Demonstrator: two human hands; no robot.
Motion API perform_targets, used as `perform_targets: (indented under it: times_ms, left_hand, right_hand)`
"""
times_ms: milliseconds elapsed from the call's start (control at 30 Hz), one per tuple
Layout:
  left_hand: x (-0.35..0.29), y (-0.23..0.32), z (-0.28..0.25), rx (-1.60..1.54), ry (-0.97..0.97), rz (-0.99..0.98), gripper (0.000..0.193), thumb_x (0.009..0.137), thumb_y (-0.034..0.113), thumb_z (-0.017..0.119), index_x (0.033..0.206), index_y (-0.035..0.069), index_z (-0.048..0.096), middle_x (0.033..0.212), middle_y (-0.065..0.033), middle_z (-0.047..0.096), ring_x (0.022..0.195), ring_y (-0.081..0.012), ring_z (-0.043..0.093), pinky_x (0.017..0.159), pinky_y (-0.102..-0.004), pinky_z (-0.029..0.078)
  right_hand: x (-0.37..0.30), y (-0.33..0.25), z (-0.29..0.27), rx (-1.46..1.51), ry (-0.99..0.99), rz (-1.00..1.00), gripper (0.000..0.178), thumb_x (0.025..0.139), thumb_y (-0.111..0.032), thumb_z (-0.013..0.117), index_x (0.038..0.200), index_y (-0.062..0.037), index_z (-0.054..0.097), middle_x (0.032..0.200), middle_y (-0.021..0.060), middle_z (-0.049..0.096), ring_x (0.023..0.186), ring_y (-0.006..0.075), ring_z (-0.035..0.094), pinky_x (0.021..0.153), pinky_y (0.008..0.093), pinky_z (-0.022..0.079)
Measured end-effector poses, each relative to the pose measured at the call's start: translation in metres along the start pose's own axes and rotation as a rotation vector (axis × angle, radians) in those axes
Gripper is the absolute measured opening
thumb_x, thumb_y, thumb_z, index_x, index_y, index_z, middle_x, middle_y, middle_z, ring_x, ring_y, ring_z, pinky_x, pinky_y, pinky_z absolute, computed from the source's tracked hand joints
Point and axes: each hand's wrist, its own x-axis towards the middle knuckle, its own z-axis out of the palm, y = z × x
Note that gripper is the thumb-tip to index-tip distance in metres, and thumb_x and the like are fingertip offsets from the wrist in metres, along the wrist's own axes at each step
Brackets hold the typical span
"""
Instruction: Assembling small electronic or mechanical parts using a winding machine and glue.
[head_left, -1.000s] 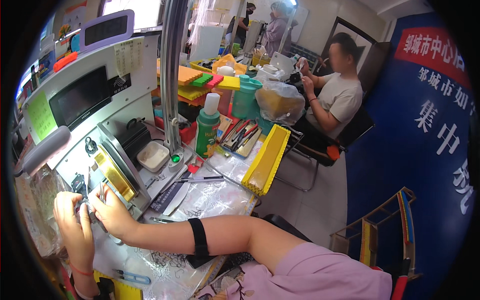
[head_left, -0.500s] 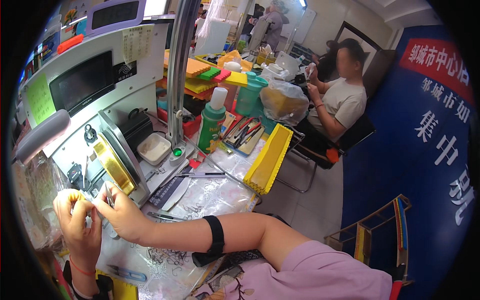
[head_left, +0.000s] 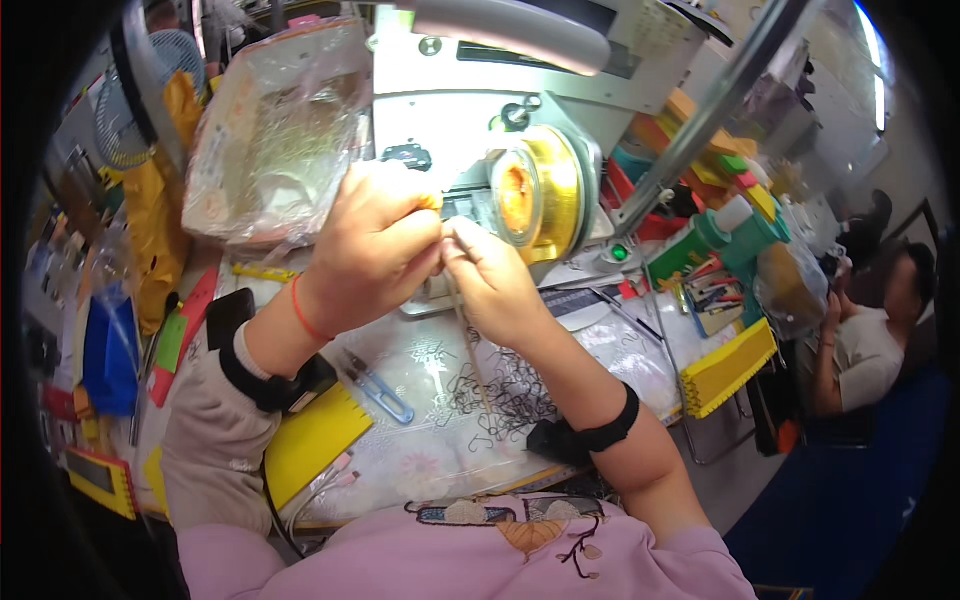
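Observation:
My left hand [head_left: 375, 245] is curled closed in front of the lit machine, a bit of yellow at its fingertips. My right hand [head_left: 487, 275] pinches close against it, fingertips meeting. Whatever lies between the fingers is too small or hidden to make out. A thin pale strand or stick hangs below the right hand. Just right of the hands, a gold spool [head_left: 558, 195] is mounted on the white machine [head_left: 440, 120]. Below them, a pile of small dark fish hooks [head_left: 505, 395] lies on the table, with blue-handled thread snips [head_left: 385, 390] to its left.
At back left stands a plastic-lined box [head_left: 225, 180] of fine strands. A lamp [head_left: 520, 32] hangs over the machine, with a metal post [head_left: 700, 120] to the right. Yellow boards [head_left: 315, 440] [head_left: 730, 368] lie near the front and right. Another person [head_left: 855, 345] sits at far right.
The view has swung left, bringing both forearms and the plastic-lined box into sight. My hands stay together by the machine. The silver tool seen in my right hand earlier no longer shows.

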Motion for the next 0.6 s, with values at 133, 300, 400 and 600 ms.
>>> perform_targets:
  times_ms: [133,300,400,600]
  left_hand:
    - [-0.002,0.003,-0.002,0.012,0.04,-0.007,0.016,0.069,0.006,0.07,0.081,0.007,0.058,0.091,-0.0068,0.058,0.084,-0.0266,0.055,0.079,-0.0395,0.04]
    - [-0.001,0.002,0.007,-0.023,0.016,-0.069,0.019,0.066,0.001,0.071,0.077,0.008,0.057,0.089,-0.0038,0.061,0.086,-0.0241,0.056,0.081,-0.0372,0.04]
    - [0.001,-0.001,0.013,-0.013,-0.017,-0.015,0.022,0.065,-0.003,0.068,0.079,0.008,0.056,0.09,-0.0046,0.062,0.087,-0.0258,0.057,0.084,-0.0389,0.04]
    - [0.003,0.005,0.004,-0.025,-0.003,0.057,0.02,0.063,-0.008,0.063,0.078,0.002,0.055,0.087,-0.0097,0.059,0.084,-0.0294,0.056,0.079,-0.04,0.042]
  right_hand:
    - [-0.006,-0.014,0.007,0.009,0.043,0.09,0.014,0.097,-0.007,0.044,0.094,-0.0002,0.056,0.074,0.0136,0.06,0.069,0.0269,0.058,0.066,0.0363,0.046]
    - [-0.021,-0.034,-0.027,-0.104,-0.189,0.285,0.023,0.096,-0.015,0.056,0.113,0.0005,0.053,0.087,0.0083,0.058,0.08,0.0184,0.058,0.074,0.0315,0.047]
    - [-0.05,-0.046,-0.055,-0.537,-0.291,0.335,0.035,0.09,-0.017,0.065,0.118,0.0012,0.053,0.093,0.0125,0.059,0.084,0.0242,0.059,0.077,0.0339,0.047]
    - [-0.078,-0.017,-0.124,-0.534,-0.012,0.217,0.047,0.081,-0.016,0.071,0.12,0.0013,0.052,0.105,0.0181,0.057,0.098,0.0294,0.058,0.087,0.0378,0.046]
